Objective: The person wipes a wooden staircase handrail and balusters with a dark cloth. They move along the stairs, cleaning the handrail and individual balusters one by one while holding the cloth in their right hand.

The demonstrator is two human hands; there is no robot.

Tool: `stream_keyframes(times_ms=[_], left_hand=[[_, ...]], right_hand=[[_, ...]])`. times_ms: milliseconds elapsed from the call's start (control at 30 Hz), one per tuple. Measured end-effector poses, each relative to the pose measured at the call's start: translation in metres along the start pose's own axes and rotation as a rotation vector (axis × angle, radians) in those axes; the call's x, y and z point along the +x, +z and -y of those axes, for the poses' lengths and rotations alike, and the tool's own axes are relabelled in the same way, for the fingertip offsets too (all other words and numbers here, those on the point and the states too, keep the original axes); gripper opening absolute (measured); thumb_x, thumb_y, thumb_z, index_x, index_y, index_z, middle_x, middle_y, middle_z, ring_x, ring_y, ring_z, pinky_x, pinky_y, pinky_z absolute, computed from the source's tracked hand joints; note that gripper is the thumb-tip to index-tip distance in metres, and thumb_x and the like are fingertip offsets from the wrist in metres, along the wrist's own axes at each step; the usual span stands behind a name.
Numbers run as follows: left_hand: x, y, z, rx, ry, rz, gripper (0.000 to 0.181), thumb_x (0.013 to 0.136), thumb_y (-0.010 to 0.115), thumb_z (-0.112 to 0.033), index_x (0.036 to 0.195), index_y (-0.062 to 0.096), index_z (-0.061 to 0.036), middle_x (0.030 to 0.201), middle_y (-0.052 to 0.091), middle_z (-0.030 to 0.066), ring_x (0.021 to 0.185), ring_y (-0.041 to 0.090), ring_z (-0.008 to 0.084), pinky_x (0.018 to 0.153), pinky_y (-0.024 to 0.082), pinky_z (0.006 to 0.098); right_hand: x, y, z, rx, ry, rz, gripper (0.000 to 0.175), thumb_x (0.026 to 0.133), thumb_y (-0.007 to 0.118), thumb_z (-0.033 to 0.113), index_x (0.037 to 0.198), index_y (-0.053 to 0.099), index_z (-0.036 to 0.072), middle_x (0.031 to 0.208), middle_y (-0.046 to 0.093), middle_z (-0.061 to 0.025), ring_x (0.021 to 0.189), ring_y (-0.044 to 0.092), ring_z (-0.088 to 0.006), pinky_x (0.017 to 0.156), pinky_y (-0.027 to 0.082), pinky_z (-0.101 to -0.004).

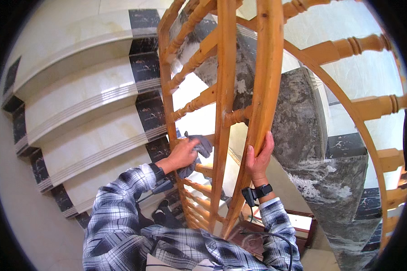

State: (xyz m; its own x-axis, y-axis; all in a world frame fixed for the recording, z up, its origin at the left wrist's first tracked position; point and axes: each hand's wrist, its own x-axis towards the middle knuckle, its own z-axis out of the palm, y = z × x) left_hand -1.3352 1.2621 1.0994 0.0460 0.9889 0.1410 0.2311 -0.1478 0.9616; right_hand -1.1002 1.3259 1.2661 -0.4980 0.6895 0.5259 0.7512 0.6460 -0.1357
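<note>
A dark grey cloth [202,146] is bunched in my left hand [185,153], and part of it hangs below my fingers. That hand is among the turned wooden balusters [196,101], between the lower rail [167,101] and the middle rail [224,84]. My right hand [259,156] grips the smooth wooden handrail [266,67], thumb on its near side and fingers along the far edge. The baluster right behind the cloth is partly hidden by it.
Pale stone steps [84,79] with dark patterned edge tiles [149,67] descend on the left. Beyond the handrail, a rough grey concrete stair underside [298,111] and a curved wooden rail [342,88] with more balusters fill the right. A cable [278,235] runs along my right sleeve.
</note>
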Motion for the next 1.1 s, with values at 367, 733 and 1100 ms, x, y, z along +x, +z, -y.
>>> stream_keyframes(times_ms=[367, 733, 1100], left_hand=[[0.269, -0.138, -0.143, 0.792, 0.504, -0.953, 0.039, 0.081, 0.062, -0.015, 0.119, 0.061, -0.0079, 0.121, 0.060, 0.0109, 0.116, 0.050, 0.0394, 0.092, 0.043, 0.0499], [0.113, -0.046, -0.097, 0.497, 0.223, -0.142, 0.039, 0.076, 0.066, -0.007, 0.115, 0.065, -0.0051, 0.108, 0.068, 0.0088, 0.110, 0.058, 0.0296, 0.089, 0.051, 0.0399], [0.248, -0.174, -0.229, -0.262, 0.548, -0.642, 0.046, 0.091, 0.058, -0.010, 0.137, 0.050, -0.0070, 0.131, 0.057, 0.0137, 0.123, 0.051, 0.0276, 0.104, 0.042, 0.0362]], right_hand=[[0.004, -0.003, 0.002, -0.018, -0.045, -0.026, 0.077, 0.081, 0.071, 0.021, 0.147, 0.035, 0.004, 0.144, 0.037, -0.0313, 0.127, 0.042, -0.0489, 0.106, 0.039, -0.0537], [0.004, -0.009, 0.007, 0.023, 0.012, -0.058, 0.075, 0.080, 0.074, 0.021, 0.146, 0.040, 0.008, 0.142, 0.041, -0.0278, 0.126, 0.044, -0.0465, 0.103, 0.043, -0.0504], [0.005, -0.010, 0.010, 0.030, 0.019, -0.102, 0.075, 0.078, 0.075, 0.020, 0.144, 0.042, 0.010, 0.139, 0.042, -0.0258, 0.123, 0.046, -0.0444, 0.102, 0.044, -0.0486]])
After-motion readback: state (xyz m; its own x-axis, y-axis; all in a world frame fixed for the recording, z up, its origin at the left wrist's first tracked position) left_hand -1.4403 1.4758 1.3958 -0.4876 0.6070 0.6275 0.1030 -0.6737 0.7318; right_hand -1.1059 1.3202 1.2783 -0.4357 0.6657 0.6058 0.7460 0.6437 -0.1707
